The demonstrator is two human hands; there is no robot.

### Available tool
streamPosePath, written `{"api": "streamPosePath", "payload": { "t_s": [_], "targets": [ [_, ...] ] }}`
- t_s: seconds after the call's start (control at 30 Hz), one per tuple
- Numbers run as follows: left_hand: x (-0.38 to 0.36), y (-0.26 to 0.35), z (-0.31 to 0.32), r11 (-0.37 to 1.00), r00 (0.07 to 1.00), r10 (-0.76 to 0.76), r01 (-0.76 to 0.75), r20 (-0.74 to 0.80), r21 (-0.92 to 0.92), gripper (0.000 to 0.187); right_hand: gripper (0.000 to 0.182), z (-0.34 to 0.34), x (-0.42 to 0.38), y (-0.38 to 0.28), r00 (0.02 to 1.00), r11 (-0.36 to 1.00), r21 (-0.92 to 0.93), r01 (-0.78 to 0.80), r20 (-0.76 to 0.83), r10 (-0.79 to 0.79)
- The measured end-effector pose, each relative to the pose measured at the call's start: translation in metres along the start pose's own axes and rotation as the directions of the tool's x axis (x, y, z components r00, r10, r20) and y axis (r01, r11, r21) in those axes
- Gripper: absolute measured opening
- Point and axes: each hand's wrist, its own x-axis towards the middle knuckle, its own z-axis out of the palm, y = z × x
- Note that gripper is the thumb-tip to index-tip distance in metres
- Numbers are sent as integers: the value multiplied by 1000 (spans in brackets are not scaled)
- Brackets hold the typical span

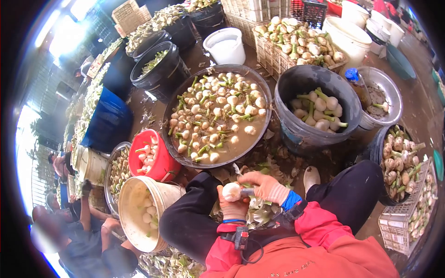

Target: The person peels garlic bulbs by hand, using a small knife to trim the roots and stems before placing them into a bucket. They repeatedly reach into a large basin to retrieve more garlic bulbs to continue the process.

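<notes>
Both hands are together low in the middle, right over the person's lap. The left hand is clamped around a white bulb, peeled and round, held up at chest height. The right hand comes across from the other side, fingers closed on something thin that meets the bulb; it is too small to tell what it is. Both wrists wear blue bands below red sleeves, and a heap of pale trimmings sits just beneath the hands.

Out from there: a wide dark basin straight ahead, full of muddy water with dozens of bulbs and green stalks floating in it. To its right a grey bucket with a handful of cleaner white bulbs. On the left, a red bowl with a few bulbs, and nearer, a tipped cream bucket holding peeled white ones. A white bucket stands beyond the basin, beside a crate heaped with bulbs. At far right, a steel bowl and a dark tub of unwashed bulbs, with a wire basket below.

The ground is wet brown earth strewn with scraps. More black tubs run up the left, and other people crouch at the lower left edge.
</notes>
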Motion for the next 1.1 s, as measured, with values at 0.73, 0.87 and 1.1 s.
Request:
{"api": "streamPosePath", "payload": {
  "t_s": [0.73,0.87,1.1],
  "targets": [
    [-31,-10,181,909,882,-42,-161,469,383,46,25,-11,32,184,979,834,-524,-172,-186,84],
    [-11,16,106,775,944,40,-236,328,587,35,25,-20,52,94,863,986,-152,70,-486,-136],
    [20,6,-40,923,911,76,89,-406,373,44,34,-31,174,8,988,776,-622,-106,-157,9]
  ]
}}
